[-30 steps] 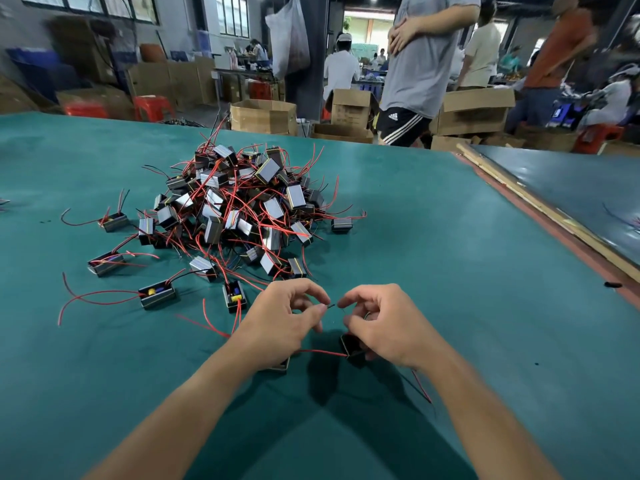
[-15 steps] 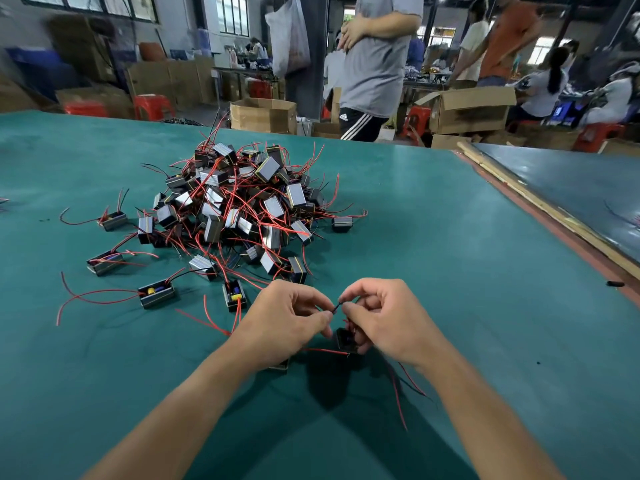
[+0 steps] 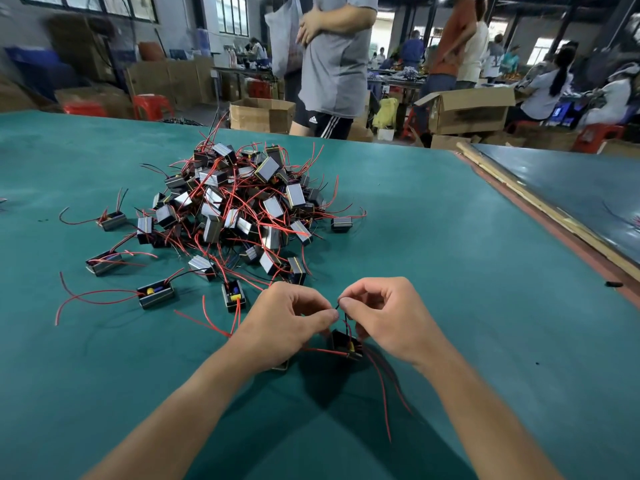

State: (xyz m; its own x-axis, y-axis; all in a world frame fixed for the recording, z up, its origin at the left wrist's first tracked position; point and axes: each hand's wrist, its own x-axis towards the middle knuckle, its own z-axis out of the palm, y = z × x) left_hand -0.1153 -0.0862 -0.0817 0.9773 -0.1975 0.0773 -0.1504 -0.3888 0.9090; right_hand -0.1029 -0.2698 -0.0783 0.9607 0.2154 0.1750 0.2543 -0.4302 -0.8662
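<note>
A small black box module with red wires hangs between my hands, just above the green table. My right hand pinches the tip of its thin black wire between thumb and forefinger. My left hand has its fingers curled, thumb close to the same wire; another module peeks out beneath its palm. Red leads trail down toward me from the held module.
A heap of like modules with tangled red wires lies ahead on the left, with loose ones scattered around it. A wooden strip edges a second table at right. A person in a grey shirt stands past the far edge among cardboard boxes.
The module has been lifted and turned between my hands, its red leads swinging toward me. My right hand has shifted up to pinch the black wire. The person in grey has walked left.
</note>
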